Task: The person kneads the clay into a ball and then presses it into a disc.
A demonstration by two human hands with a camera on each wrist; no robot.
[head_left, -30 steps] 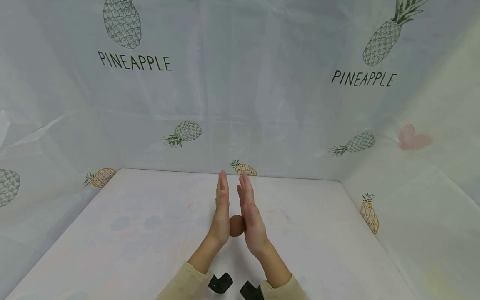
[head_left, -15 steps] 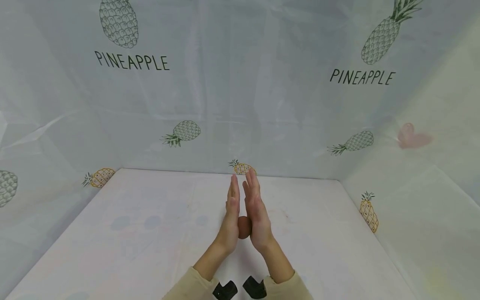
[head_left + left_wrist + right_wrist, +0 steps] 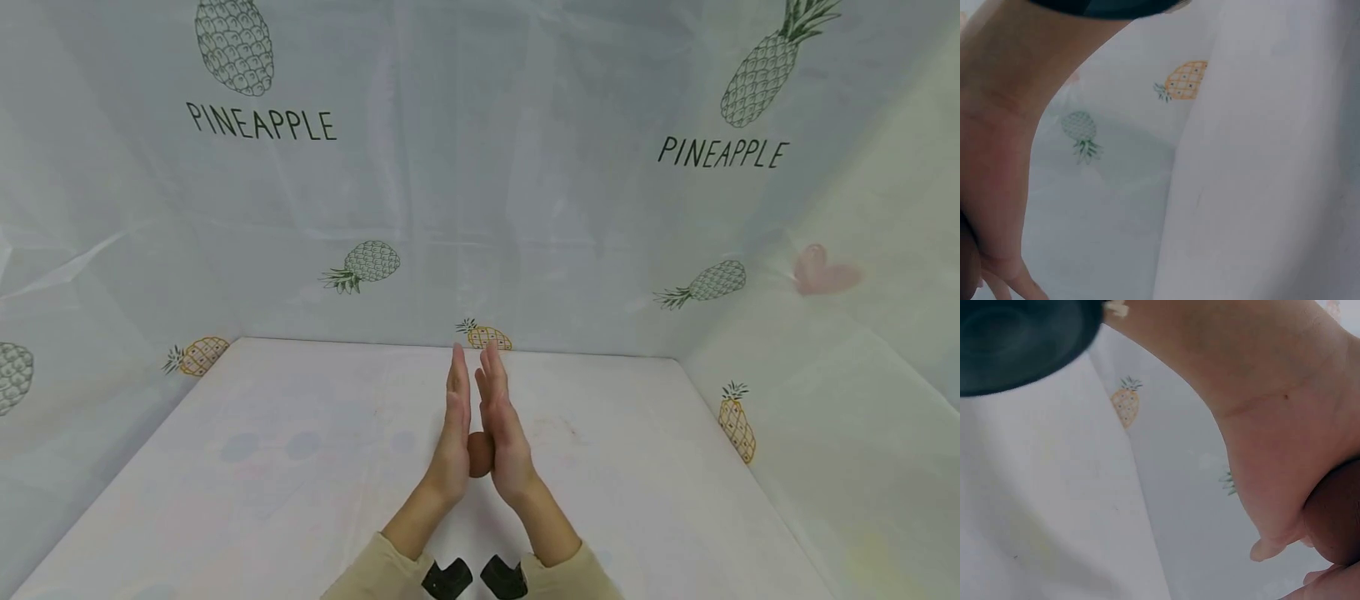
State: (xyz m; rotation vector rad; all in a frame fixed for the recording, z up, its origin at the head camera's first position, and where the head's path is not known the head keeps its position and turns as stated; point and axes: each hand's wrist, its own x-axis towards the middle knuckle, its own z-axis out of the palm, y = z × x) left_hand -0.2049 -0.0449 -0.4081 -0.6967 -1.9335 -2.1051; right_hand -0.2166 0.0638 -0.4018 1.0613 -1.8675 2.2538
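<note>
A smooth brown ball (image 3: 481,455) sits between two upright palms, a little above the table in the head view. From the left, my left hand (image 3: 452,446) presses its palm against the ball, fingers straight and pointing away. My right hand (image 3: 507,442) presses from the other side, its fingers likewise extended. The fingertips of the two hands stay slightly apart. In the right wrist view the ball (image 3: 1338,515) lies against the heel of the palm. Only a dark sliver of the ball (image 3: 967,262) shows at the left wrist view's edge.
A pale tabletop (image 3: 300,500) spreads beneath the hands. Sheeting (image 3: 480,167) printed with pineapples rises behind and on both sides. Black wrist-worn camera mounts (image 3: 447,578) sit near the beige sleeves (image 3: 382,571).
Both hands and the ball shifted right, then slightly back left. The palms slid a little against each other, the right fingertips reaching farther forward than before. The ball stays between them.
</note>
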